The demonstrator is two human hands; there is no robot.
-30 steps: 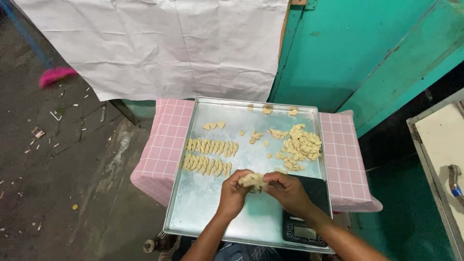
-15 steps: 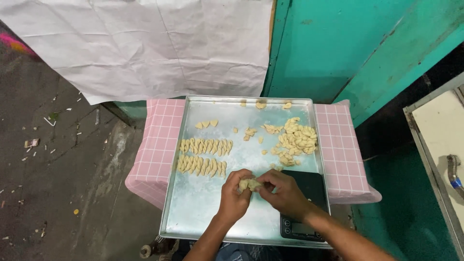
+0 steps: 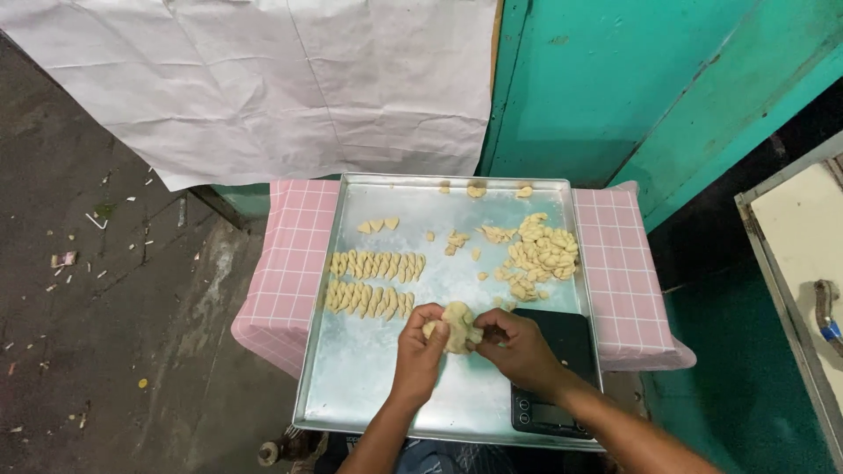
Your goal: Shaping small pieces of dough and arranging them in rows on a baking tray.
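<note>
Two bare forearms are seen entering from the bottom edge, ending in the left hand (image 3: pixel 420 351) and right hand (image 3: pixel 520 348). No sleeves, gloves, rings or watches are worn.

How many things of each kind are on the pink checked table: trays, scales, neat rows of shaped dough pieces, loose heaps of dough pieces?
Metal tray: 1
Black scale: 1
Neat rows of shaped dough: 2
Loose heap of dough pieces: 1
Total: 5

Shiny metal tray (image 3: pixel 369 386), checked cloth (image 3: pixel 290 263)
</note>
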